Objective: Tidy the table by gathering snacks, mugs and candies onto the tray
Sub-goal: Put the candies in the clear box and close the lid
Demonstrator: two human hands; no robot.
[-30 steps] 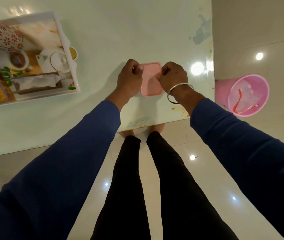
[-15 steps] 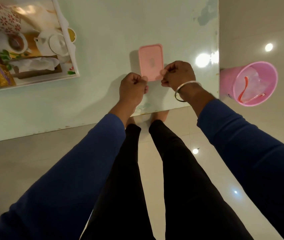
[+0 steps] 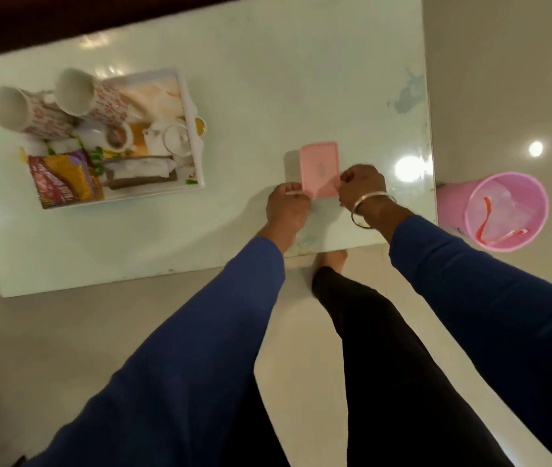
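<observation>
While both hands hover at the table's (image 3: 234,96) near edge, the tray (image 3: 197,153) sits well to the left.
It holds two mugs (image 3: 75,96), a snack bag (image 3: 65,180) and a teapot (image 3: 173,139). The pink lid (image 3: 321,168) lies flat between curled left hand (image 3: 287,207) and right hand (image 3: 363,185); whether either grips something I cannot tell.

Tray (image 3: 200,156) sits on the bench (image 3: 267,79), left side, holding mugs (image 3: 75,96) and snack packet (image 3: 65,180). Lidded box (image 3: 320,168) lies right of it. Bin (image 3: 503,210) stands on floor, beyond bench's right edge.
</observation>
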